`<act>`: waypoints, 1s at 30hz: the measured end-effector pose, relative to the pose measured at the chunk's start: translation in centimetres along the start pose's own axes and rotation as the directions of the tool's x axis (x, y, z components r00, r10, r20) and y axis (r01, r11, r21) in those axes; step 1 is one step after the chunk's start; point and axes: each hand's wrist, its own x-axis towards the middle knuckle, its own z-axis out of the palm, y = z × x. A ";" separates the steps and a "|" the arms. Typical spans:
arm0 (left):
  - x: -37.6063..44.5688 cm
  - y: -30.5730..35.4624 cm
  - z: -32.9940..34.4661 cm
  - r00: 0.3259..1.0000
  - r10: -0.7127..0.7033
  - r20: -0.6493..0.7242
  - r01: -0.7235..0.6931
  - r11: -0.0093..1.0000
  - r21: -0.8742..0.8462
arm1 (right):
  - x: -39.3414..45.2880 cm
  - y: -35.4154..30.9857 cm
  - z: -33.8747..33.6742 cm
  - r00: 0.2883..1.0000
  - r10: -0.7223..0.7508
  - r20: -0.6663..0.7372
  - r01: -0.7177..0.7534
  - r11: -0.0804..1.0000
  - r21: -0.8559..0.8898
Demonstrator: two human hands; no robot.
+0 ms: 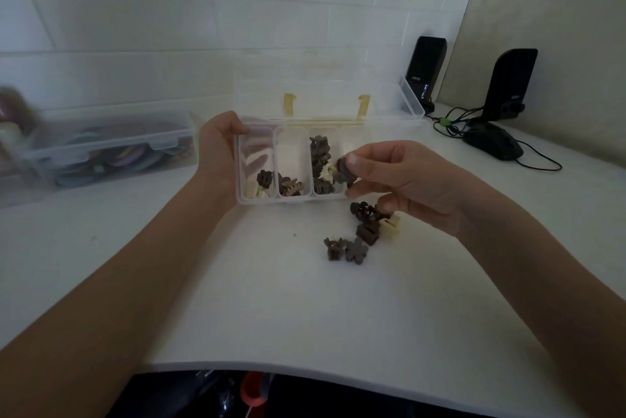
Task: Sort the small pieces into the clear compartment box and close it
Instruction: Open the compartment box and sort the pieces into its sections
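Clips (364,231) lie loose on the table (271,299), just near the open box (257,201). Our left hand (216,153) grips its left end; our right hand (389,177) pinches a dark clip (343,173) over the third compartment. Next, we judge, release.

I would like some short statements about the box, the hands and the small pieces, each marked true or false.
1. The lid of the compartment box is open. True.
2. The right hand is empty. False: it pinches a dark piece above the box's right end.
3. The left hand holds the box at its left end. True.
4. All small pieces are already inside the box. False: several loose pieces lie on the table in front of the box.
5. Two black speakers stand at the far right. True.
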 end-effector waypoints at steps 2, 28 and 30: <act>0.0 0.0 0.0 1.000 -0.004 -0.001 0.004 1.000 -0.005 | 0.1 0.1 0.1 0.999 0.050 -0.001 -0.049 0.985 0.168; 0.1 -0.4 -0.1 0.999 0.004 0.041 -0.005 1.000 0.023 | 3.2 2.0 5.2 0.619 -0.781 0.080 0.557 0.365 -0.746; 0.1 -0.3 -0.3 0.995 -0.024 0.096 0.024 1.000 0.002 | 4.1 1.6 6.2 0.611 -0.778 0.148 0.542 0.274 -0.795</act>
